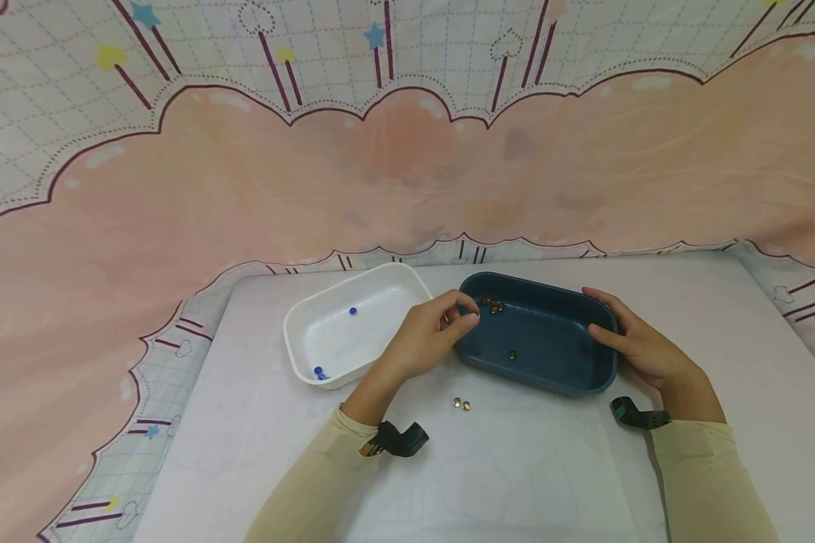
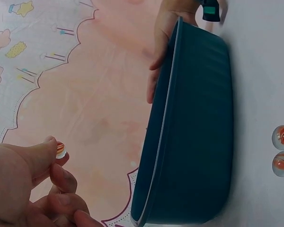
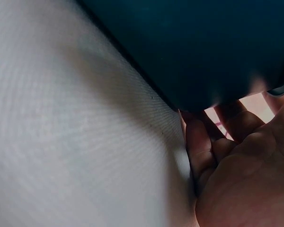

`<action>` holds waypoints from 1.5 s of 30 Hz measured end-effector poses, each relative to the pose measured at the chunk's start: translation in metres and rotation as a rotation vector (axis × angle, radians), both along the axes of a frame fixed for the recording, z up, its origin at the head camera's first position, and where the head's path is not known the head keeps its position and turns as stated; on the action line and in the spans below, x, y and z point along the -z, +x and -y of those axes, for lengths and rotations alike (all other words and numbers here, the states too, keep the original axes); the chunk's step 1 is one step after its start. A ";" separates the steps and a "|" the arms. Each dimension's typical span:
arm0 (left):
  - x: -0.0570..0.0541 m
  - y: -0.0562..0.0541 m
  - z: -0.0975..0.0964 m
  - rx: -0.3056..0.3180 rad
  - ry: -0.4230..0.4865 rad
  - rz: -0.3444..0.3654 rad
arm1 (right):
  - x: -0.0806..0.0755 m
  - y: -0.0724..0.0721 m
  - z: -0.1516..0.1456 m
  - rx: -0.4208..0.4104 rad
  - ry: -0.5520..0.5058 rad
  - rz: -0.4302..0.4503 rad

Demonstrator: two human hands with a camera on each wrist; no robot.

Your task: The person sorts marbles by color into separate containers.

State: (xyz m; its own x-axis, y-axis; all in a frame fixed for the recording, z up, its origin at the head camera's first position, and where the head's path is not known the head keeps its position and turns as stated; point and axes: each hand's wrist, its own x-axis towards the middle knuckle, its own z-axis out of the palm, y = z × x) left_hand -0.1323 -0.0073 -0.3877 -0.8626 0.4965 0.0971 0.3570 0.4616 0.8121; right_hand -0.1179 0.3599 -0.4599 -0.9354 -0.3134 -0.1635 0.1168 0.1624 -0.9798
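My left hand (image 1: 422, 338) pinches a clear marble with orange stripes (image 2: 60, 150) between thumb and fingertips, beside the left end of the dark blue tray (image 1: 560, 354). At the tray's other end my right hand (image 1: 648, 354) grips the wall, its thumb over the rim and its fingers along the outside. In the right wrist view those fingers (image 3: 199, 139) touch the tray's lower edge. Several marbles (image 1: 494, 305) are grouped in the tray's far left corner, and a single marble (image 1: 512, 354) lies nearer its front wall.
Two orange-striped marbles (image 1: 466, 406) lie side by side on the white tabletop (image 1: 516, 467), in front of the blue tray. To the left stands a white tray (image 1: 387, 320) holding a few small blue pieces (image 1: 353, 311). A patterned peach cloth (image 1: 407, 188) hangs behind the table.
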 end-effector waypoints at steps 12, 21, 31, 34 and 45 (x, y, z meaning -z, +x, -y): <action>0.000 -0.001 -0.001 0.011 0.001 0.003 | 0.000 -0.001 0.000 0.003 0.009 0.005; -0.001 -0.002 -0.001 0.001 -0.003 0.002 | -0.001 -0.002 0.000 0.005 0.007 0.012; 0.000 -0.001 0.001 0.003 -0.007 0.011 | -0.001 -0.002 -0.001 0.008 0.019 0.009; 0.001 0.000 0.003 0.000 -0.013 0.014 | 0.000 -0.002 -0.001 0.007 0.020 0.009; 0.010 0.008 0.015 0.036 -0.052 0.060 | -0.001 -0.002 -0.002 0.004 0.019 0.006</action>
